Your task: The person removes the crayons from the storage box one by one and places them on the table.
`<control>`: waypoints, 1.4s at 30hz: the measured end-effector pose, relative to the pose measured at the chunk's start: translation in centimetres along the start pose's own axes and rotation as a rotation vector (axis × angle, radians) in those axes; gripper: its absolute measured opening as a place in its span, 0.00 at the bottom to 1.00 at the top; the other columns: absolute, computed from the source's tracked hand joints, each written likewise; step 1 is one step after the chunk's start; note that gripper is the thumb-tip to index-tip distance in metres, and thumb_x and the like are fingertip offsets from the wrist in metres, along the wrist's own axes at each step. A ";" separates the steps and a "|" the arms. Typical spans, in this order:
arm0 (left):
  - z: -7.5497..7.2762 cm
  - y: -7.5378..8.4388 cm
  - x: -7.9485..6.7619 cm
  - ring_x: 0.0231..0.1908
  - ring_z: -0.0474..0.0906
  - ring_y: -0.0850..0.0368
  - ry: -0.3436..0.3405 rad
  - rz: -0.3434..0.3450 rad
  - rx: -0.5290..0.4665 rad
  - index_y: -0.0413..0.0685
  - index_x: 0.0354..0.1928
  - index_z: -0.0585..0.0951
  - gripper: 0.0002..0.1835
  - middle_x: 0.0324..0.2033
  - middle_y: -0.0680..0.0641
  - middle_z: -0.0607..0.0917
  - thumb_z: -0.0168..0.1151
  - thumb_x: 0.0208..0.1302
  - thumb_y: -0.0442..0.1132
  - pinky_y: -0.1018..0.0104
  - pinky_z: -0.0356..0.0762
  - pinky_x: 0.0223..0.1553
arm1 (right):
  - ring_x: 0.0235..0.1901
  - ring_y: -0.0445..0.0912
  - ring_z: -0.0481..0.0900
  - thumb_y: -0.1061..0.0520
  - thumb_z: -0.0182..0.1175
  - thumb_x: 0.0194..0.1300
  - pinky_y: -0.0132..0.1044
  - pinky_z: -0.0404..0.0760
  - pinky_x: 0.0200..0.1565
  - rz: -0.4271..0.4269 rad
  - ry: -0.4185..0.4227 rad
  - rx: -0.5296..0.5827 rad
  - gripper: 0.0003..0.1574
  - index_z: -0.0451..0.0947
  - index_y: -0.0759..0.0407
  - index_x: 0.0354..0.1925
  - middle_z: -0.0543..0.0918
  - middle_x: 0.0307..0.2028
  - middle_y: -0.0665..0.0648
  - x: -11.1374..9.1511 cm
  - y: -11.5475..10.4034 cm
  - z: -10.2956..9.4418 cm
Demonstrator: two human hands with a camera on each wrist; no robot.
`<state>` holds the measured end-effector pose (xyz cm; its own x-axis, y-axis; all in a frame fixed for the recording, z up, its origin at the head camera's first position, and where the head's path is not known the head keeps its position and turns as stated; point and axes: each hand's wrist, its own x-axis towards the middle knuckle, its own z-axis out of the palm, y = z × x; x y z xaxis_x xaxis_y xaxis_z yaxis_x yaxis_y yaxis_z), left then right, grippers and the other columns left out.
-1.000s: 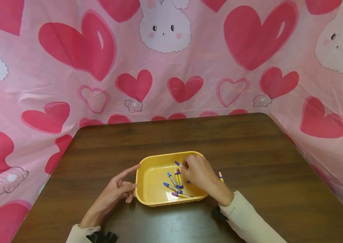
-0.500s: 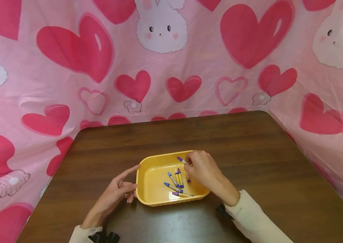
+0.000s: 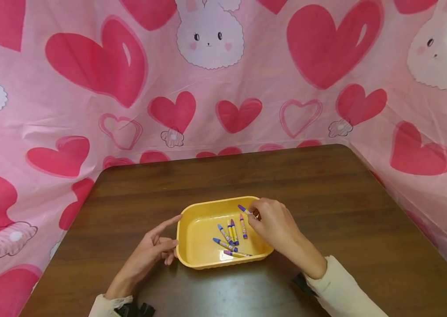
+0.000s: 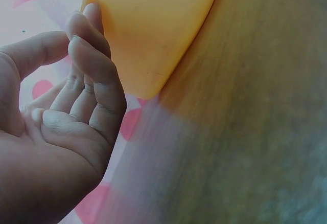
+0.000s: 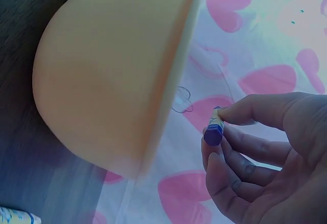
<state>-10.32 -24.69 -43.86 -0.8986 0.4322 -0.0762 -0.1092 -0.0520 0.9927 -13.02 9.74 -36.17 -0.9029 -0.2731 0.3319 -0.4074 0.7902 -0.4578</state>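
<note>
A yellow tray (image 3: 196, 233) sits on the table with several crayons lying loose in it, among them a pink crayon (image 3: 243, 226) and a blue-tipped crayon (image 3: 225, 245). Over the tray's right side my right hand (image 3: 276, 222) pinches a purple crayon (image 3: 244, 209) between thumb and fingers. Its dark blue end faces the camera in the right wrist view, where the crayon (image 5: 213, 132) is above the rim's level. My left hand (image 3: 146, 251) touches the tray's left rim with a straight index finger and the thumb, the other fingers loosely bent.
Another crayon (image 5: 18, 216) lies on the table outside the tray, at the corner of the right wrist view. The brown wooden table (image 3: 223, 176) reaches back to a pink cloth (image 3: 203, 83) printed with hearts and rabbits, which also hangs along both sides.
My right hand has moved to the right with the purple crayon, uncovering the pink crayon in the tray. The crayon right of the tray is now hidden in the head view. The left hand stays put.
</note>
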 end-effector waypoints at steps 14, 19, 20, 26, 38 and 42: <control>0.0 0.1 0.0 0.19 0.76 0.59 -0.001 0.007 -0.015 0.46 0.77 0.56 0.35 0.23 0.45 0.84 0.55 0.71 0.29 0.68 0.78 0.24 | 0.24 0.41 0.73 0.63 0.73 0.52 0.35 0.77 0.29 -0.028 0.085 -0.016 0.05 0.85 0.59 0.30 0.80 0.25 0.50 -1.6 0.8 -1.9; 0.0 0.1 -0.1 0.19 0.76 0.58 -0.011 0.010 -0.019 0.45 0.77 0.56 0.35 0.23 0.44 0.84 0.55 0.72 0.29 0.68 0.78 0.24 | 0.24 0.41 0.76 0.63 0.73 0.51 0.36 0.79 0.30 -0.030 0.118 -0.019 0.06 0.85 0.59 0.30 0.81 0.25 0.50 -2.2 1.3 -2.2; 0.0 0.1 -0.1 0.19 0.76 0.58 -0.013 0.011 -0.020 0.44 0.77 0.56 0.35 0.23 0.44 0.84 0.55 0.72 0.29 0.68 0.78 0.24 | 0.25 0.41 0.76 0.63 0.73 0.51 0.36 0.80 0.30 -0.026 0.122 -0.014 0.06 0.85 0.59 0.30 0.82 0.25 0.50 -2.3 1.4 -2.3; 0.0 0.1 -0.1 0.19 0.76 0.58 -0.013 0.009 -0.018 0.43 0.77 0.55 0.35 0.23 0.44 0.84 0.55 0.72 0.29 0.68 0.77 0.24 | 0.25 0.41 0.78 0.64 0.71 0.52 0.36 0.79 0.29 -0.022 0.161 0.010 0.05 0.85 0.58 0.29 0.81 0.25 0.48 -3.0 2.5 -2.7; 0.0 0.1 -0.2 0.19 0.77 0.58 -0.005 -0.002 -0.017 0.42 0.77 0.54 0.35 0.23 0.42 0.83 0.55 0.72 0.29 0.68 0.78 0.24 | 0.22 0.36 0.75 0.67 0.70 0.52 0.32 0.77 0.26 0.045 0.216 0.056 0.06 0.85 0.58 0.28 0.80 0.21 0.44 -4.5 5.4 -3.4; 0.0 0.1 -0.1 0.19 0.76 0.57 0.001 -0.010 -0.012 0.43 0.77 0.55 0.35 0.23 0.42 0.83 0.55 0.72 0.30 0.68 0.78 0.24 | 0.22 0.37 0.75 0.67 0.69 0.53 0.31 0.76 0.26 0.098 0.192 0.081 0.04 0.85 0.59 0.28 0.81 0.21 0.45 -4.8 6.5 -3.3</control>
<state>-10.21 -24.77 -43.77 -0.8980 0.4314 -0.0862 -0.1232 -0.0586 0.9906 -10.88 17.99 -37.97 -0.8990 -0.0821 0.4302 -0.3360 0.7593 -0.5572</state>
